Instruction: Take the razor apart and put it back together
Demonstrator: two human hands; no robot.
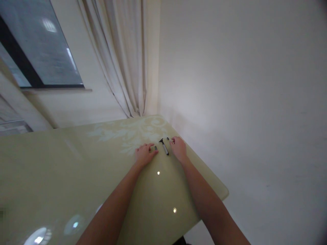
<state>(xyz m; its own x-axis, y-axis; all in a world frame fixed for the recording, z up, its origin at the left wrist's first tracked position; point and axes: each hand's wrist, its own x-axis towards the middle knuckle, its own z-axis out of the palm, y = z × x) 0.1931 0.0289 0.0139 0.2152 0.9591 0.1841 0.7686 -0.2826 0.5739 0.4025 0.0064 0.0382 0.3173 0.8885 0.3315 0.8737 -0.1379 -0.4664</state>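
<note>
A razor (165,148) with a dark head and a grey and black handle lies on the glossy pale green table (84,163), between my hands. My left hand (145,153) rests on the table left of it, thumb and fingers apart around a small dark piece (156,148); whether they touch it is hard to tell. On the razor's other side is my right hand (179,147), its fingers curled near a second small dark piece (168,138). What those fingers hold, if anything, is too small to make out.
A white wall (242,102) runs along the table's right edge. Beige curtains (127,61) hang behind the far edge, with a dark-framed window (51,44) at the upper left. A dark object (181,241) shows below the near edge.
</note>
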